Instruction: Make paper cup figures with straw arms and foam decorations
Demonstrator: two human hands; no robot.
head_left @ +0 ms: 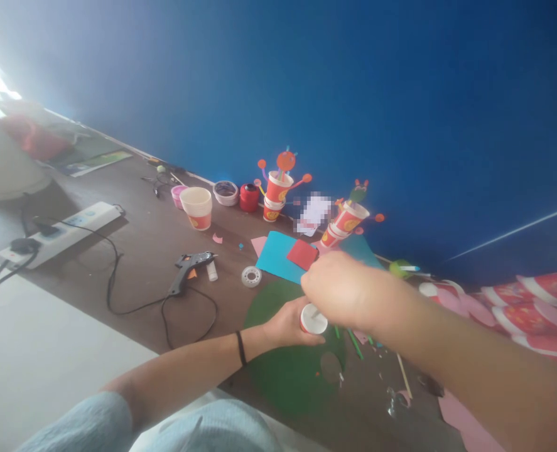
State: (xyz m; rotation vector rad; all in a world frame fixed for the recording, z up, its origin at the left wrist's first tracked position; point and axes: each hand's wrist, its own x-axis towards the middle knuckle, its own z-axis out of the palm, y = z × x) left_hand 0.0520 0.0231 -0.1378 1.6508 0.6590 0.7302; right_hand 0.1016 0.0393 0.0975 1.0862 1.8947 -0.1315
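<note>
My left hand [285,323] is wrapped round a small paper cup [314,322], white on its upper face with a little red on its side. The cup is held above a green round mat [273,370]. Just over the cup, my right hand [337,285] is closed in a fist. A thin pale thing shows between that fist and the cup, but its kind is hidden by the hand. Blue card [275,257] and a red square of paper [301,254] lie just beyond my hands.
A glue gun [186,270] with a trailing cord, a tape roll [251,277] and stacked paper cups [197,207] are left. Two cup figures [278,188] [346,223] stand by the blue wall. A power strip [66,232] lies far left; paper scraps and sticks lie right.
</note>
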